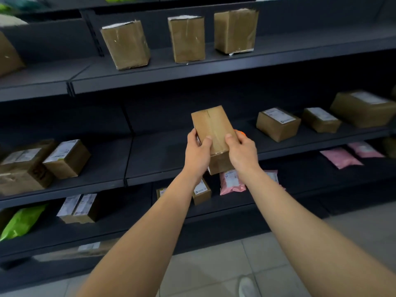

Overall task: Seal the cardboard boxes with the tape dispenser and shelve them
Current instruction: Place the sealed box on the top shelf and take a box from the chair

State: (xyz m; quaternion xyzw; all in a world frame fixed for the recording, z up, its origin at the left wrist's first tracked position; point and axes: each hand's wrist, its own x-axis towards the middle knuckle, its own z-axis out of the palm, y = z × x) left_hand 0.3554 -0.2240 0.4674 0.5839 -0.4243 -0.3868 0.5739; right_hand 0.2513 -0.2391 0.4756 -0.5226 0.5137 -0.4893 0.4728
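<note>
Dark shelving point(162, 155) behind, both hands' grip, left hand point(198, 153), right hand point(242, 151), on cardboard box point(214, 127), seemingly taped

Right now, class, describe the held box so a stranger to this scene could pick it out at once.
Find the dark shelving and its middle shelf. Just in front, the left hand and right hand grip a plain brown box. Unlike the labelled boxes resting on that shelf, it is held in the air and its top face shows a centre seam, no white label.

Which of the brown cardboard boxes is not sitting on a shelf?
The narrow brown cardboard box gripped between the left hand and right hand; every other box rests on a dark shelf.
</note>
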